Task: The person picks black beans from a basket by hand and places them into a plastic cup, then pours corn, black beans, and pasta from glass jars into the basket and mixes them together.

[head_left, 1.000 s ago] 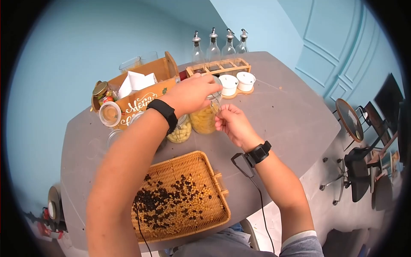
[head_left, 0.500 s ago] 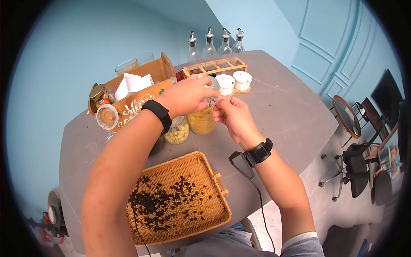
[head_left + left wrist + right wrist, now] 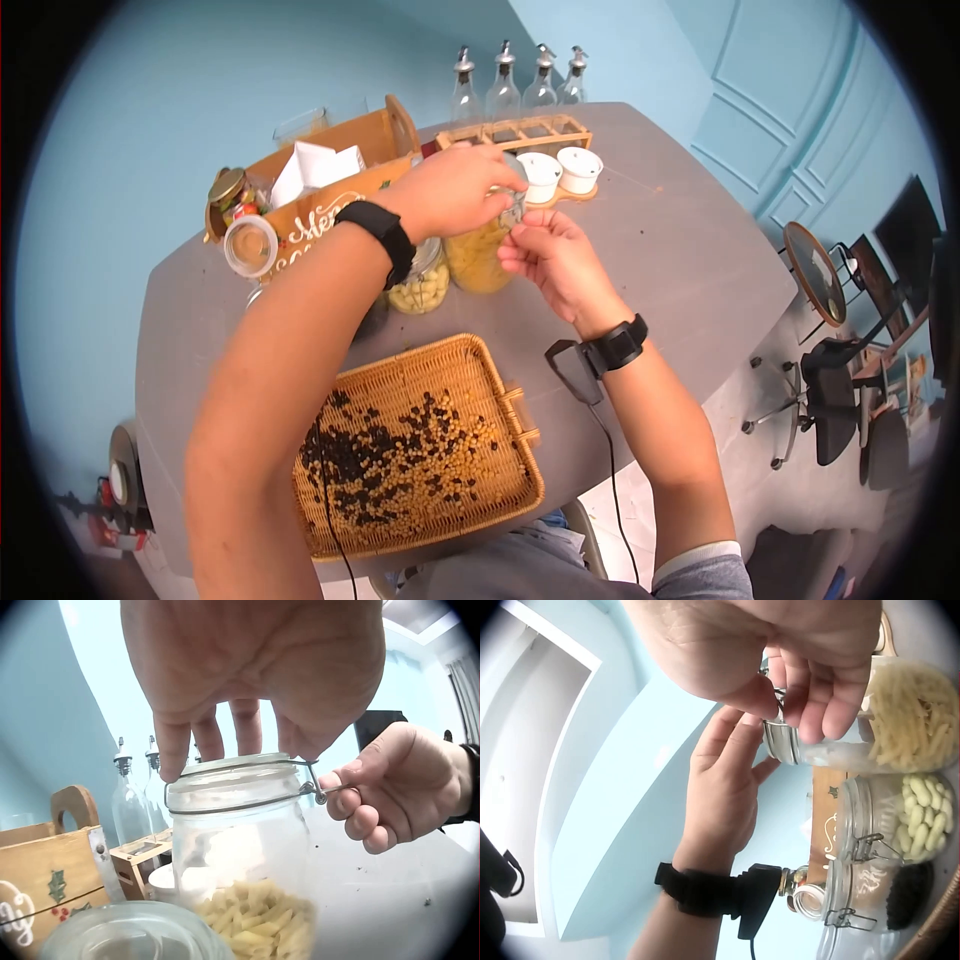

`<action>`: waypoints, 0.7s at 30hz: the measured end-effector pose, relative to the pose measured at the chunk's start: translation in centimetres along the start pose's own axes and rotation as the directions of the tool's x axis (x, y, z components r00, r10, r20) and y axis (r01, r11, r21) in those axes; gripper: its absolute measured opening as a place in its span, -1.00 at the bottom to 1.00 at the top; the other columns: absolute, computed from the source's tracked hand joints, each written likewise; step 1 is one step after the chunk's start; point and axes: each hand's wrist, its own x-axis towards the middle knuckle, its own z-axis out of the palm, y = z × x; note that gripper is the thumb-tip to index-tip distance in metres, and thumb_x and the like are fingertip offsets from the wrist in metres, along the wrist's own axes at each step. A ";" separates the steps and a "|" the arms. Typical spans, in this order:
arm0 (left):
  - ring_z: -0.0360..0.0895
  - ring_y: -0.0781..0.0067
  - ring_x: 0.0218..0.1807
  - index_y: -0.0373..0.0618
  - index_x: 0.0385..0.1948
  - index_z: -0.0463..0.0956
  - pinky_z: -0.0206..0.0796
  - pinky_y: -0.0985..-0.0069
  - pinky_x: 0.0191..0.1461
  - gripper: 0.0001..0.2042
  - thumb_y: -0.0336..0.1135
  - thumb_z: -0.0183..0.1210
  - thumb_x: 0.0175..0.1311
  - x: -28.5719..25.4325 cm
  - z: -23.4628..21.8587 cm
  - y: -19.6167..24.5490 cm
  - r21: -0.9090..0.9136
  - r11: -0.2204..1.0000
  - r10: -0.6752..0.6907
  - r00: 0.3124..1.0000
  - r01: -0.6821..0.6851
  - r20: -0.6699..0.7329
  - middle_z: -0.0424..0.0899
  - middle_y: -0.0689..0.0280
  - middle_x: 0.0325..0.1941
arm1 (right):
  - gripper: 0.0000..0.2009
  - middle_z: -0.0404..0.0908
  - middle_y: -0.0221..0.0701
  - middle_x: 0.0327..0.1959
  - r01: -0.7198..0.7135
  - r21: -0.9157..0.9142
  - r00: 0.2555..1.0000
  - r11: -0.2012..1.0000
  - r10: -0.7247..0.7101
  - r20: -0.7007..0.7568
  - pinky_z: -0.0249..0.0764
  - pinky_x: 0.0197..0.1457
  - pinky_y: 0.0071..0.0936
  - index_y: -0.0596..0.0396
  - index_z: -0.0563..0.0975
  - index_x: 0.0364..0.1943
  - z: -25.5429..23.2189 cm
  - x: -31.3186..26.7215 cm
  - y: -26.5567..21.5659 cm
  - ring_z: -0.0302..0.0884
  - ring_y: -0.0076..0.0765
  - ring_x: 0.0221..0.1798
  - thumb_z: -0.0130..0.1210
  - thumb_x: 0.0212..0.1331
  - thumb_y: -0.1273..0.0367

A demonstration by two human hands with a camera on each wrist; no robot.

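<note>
My left hand (image 3: 455, 195) lies over the top of a tall glass jar (image 3: 478, 262), its fingers and thumb gripping the edge of the glass lid (image 3: 251, 762). Penne pasta (image 3: 262, 919) fills the jar's lower part. At the jar's neck, on the right side, my right hand (image 3: 560, 262) pinches the metal wire clasp (image 3: 321, 793) between thumb and fingers. Beside it stands a shorter clip-top jar (image 3: 420, 288) of pale green, bean-shaped pieces. Another jar, with black contents (image 3: 910, 895), is mostly behind my left forearm in the head view.
A wicker tray (image 3: 440, 368) of yellow and black beans sits near the table's front edge. Behind the jars are a wooden crate (image 3: 310, 225), oil bottles (image 3: 503, 95) by a wooden rack (image 3: 545, 138), and white lidded pots (image 3: 580, 172). A cable (image 3: 612, 480) hangs from the right wrist.
My right fingers have risen nearer the jar's lid, and the wire loop that stuck out is now mostly hidden by them. The left hand stays on the lid. The head view has shifted slightly.
</note>
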 end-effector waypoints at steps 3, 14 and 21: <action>0.45 0.03 0.06 -0.02 0.00 0.64 0.31 0.24 0.20 -0.72 -0.29 0.15 0.28 0.1 0.0 -0.2 -0.001 1.000 0.013 1.000 -0.013 0.015 0.60 0.19 -0.03 | -0.89 0.61 -0.40 -0.24 -0.054 -0.008 0.999 0.999 0.053 -0.009 0.56 -0.12 -0.51 0.04 0.43 -0.18 -0.6 0.5 0.2 0.60 -0.48 -0.24 0.12 0.30 0.43; 0.56 0.05 0.06 0.04 -0.05 0.66 0.38 0.20 0.16 -0.70 -0.20 0.09 0.23 0.3 1.4 -1.2 0.062 0.998 0.023 0.998 -0.019 -0.060 0.65 0.15 -0.02 | -0.73 0.50 -0.59 -0.50 0.080 -0.505 0.989 0.860 -0.132 -0.068 0.28 -0.38 -0.68 0.04 0.50 -0.42 -2.2 2.7 2.5 0.32 -0.68 -0.47 0.37 0.13 0.23; 0.62 0.09 0.04 0.06 0.10 0.60 0.42 0.28 0.15 -0.60 -0.09 0.04 0.27 0.4 0.8 -1.2 -0.065 0.997 -0.036 0.999 0.037 0.017 0.70 0.12 -0.01 | -0.78 0.56 -0.50 -0.44 0.086 -0.566 0.996 0.820 -0.064 0.058 0.36 -0.33 -0.65 0.11 0.51 -0.34 0.0 -2.0 2.6 0.42 -0.66 -0.41 0.30 0.21 0.29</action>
